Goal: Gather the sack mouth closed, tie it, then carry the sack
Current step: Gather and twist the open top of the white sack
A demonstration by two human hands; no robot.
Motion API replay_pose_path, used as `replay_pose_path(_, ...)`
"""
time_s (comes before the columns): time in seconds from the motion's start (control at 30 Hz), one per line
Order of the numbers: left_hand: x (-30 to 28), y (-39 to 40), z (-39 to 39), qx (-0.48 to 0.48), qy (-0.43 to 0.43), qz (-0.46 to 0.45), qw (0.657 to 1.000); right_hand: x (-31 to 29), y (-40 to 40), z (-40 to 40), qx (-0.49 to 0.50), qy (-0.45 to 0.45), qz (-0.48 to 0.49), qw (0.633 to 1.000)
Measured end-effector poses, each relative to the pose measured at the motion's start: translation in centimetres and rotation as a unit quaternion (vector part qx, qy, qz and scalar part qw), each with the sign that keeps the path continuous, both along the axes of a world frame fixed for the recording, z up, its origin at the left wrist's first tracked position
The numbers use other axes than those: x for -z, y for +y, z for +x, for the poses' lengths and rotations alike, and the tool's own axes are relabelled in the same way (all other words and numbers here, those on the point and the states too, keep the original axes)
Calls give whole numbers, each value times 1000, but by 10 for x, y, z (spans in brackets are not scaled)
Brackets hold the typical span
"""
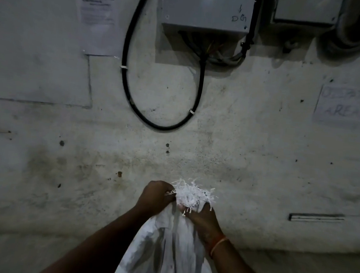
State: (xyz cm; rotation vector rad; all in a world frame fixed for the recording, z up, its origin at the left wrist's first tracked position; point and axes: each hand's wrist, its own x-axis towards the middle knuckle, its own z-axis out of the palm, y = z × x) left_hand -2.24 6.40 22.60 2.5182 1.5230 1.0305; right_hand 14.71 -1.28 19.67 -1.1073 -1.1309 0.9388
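A white woven sack [167,250] stands upright at the bottom middle of the head view, in front of a wall. Its mouth [192,194] is bunched into a narrow neck with frayed white threads sticking up. My left hand [154,195] grips the left side of the bunched neck. My right hand [203,220], with an orange thread around its wrist, grips the neck just below the frayed top on the right. The sack's base is out of view. No tie or cord is visible.
A stained white wall [258,163] stands straight ahead. A grey electrical box [207,9] hangs on it with a looping black cable [134,107] below. A paper notice [98,17] is taped at the upper left. The floor strip [293,272] runs along the bottom.
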Motion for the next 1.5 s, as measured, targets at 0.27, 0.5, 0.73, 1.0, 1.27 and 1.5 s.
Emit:
replay_pose_path(0.27, 8, -3, 1, 138, 53, 52, 988, 10, 16, -13, 29, -127, 63, 989)
replay_pose_path(0.5, 30, -10, -35, 197, -51, -173, 964, 50, 28, 6, 29, 21, -1, 999)
replay_pose_path(0.73, 49, -17, -52, 148, 118, -269, 944, 56, 22, 24, 16, -13, 28, 999)
replay_pose_path(1.0, 53, -9, -100, 3, 278, -297, 913, 69, 24, 35, -2, 66, 59, 996)
replay_pose_path(1.27, -5, 5, -107, 45, -228, -174, 957, 67, 26, 26, -16, 103, 51, 993)
replay_pose_path(1.5, -20, -1, -97, 125, -261, -294, 911, 72, 27, 34, 44, 148, 60, 986)
